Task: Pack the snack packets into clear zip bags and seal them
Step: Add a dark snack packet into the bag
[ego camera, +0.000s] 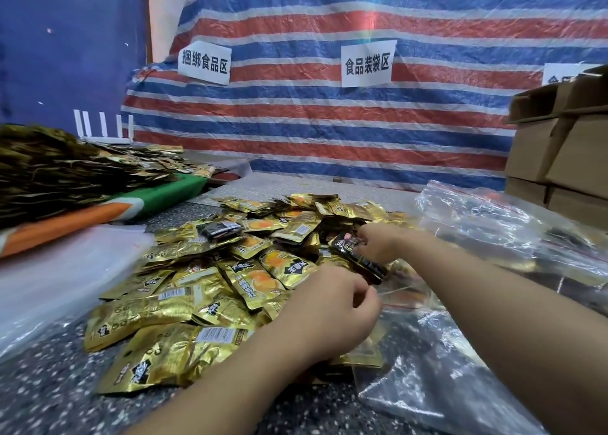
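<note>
A heap of gold snack packets (210,286) lies on the speckled table in front of me, with a few black packets mixed in. My right hand (378,242) grips a black packet (357,257) at the heap's right side. My left hand (332,309) is nearer to me, its fingers curled and pinching the rim of a clear zip bag (404,303) with a red seal strip. That bag lies flat under and to the right of my hands; some packets show through it.
Filled clear zip bags (493,224) are piled at the right. Cardboard boxes (566,151) stand at the far right. A second mound of gold packets (59,165) sits at the left on an orange and green board. A striped tarp hangs behind.
</note>
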Available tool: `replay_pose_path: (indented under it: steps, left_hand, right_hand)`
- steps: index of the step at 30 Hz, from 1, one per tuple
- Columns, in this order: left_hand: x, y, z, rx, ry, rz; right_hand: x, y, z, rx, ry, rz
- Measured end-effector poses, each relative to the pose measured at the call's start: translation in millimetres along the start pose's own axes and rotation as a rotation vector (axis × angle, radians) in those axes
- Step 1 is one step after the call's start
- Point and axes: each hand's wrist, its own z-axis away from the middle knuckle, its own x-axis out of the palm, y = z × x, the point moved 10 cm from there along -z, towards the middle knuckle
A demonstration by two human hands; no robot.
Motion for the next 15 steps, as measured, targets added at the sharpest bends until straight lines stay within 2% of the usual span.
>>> replay_pose_path:
  steps: [3,7,13,15]
  left_hand:
    - [-2,0,-1,0.003,0.02,-0.028]
    - [-6,1,-2,0.027,0.053,-0.064]
    - [-6,-4,-2,0.016,0.063,-0.02]
    - [-7,-5,-3,0.009,0.069,-0.013]
  right_hand:
    - [14,5,-11,0.039,-0.052,-0.003]
    - [14,0,-18,0.006,-0.04,-0.056]
    - [-5,-11,-9,-0.108,0.049,-0.317]
    - [-20,-12,-1,-0.143,0.142,-0.552]
